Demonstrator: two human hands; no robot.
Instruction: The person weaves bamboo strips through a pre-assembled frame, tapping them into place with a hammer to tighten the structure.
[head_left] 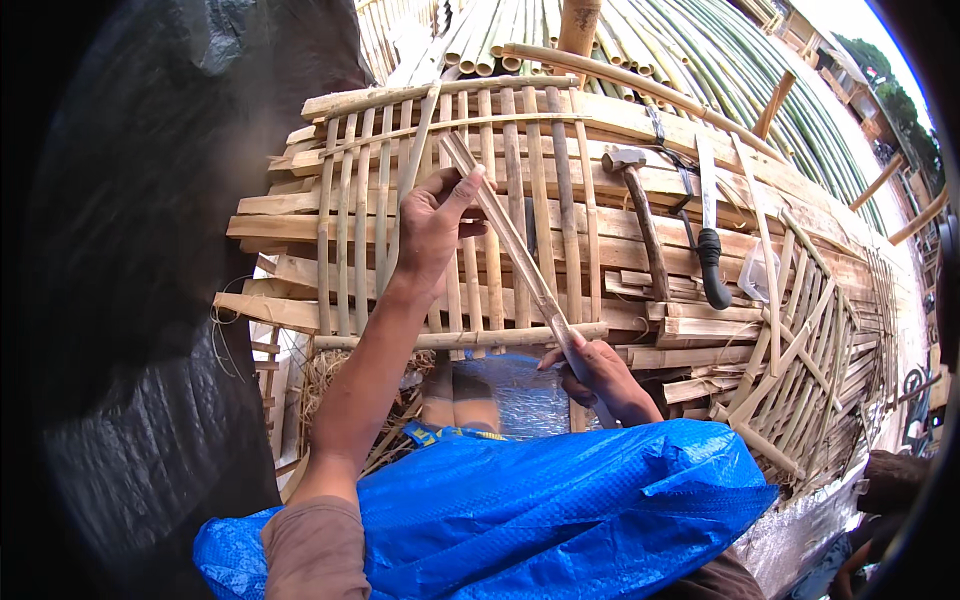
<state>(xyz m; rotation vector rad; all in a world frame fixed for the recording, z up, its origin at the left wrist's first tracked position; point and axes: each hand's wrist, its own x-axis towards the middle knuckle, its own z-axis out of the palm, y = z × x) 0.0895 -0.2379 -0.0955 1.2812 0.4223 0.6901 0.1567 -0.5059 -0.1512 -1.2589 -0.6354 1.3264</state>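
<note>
A split bamboo strip (520, 248) slants down to the right in front of me, its hollow side facing up. Near its upper end, my left hand (436, 225) pinches it between thumb and fingers. My right hand (605, 383) is closed round the lower part, the thumb lying along the strip. Beneath both hands lies a bamboo slat frame (540, 215), with upright slats between two crosswise bamboo rails. A thin bamboo lath (545, 117) crosses the upper part of the slats, and a pale strip (412, 180) leans over the frame beside my left hand.
Rough planks (270, 228) lie under the frame. A hammer (645, 215), a machete (708, 235) with black handle and a clear plastic tub (759, 274) rest to the right. Beyond are a bamboo lattice (800, 340) and long poles (720, 75). A blue tarp (500, 510) covers my lap.
</note>
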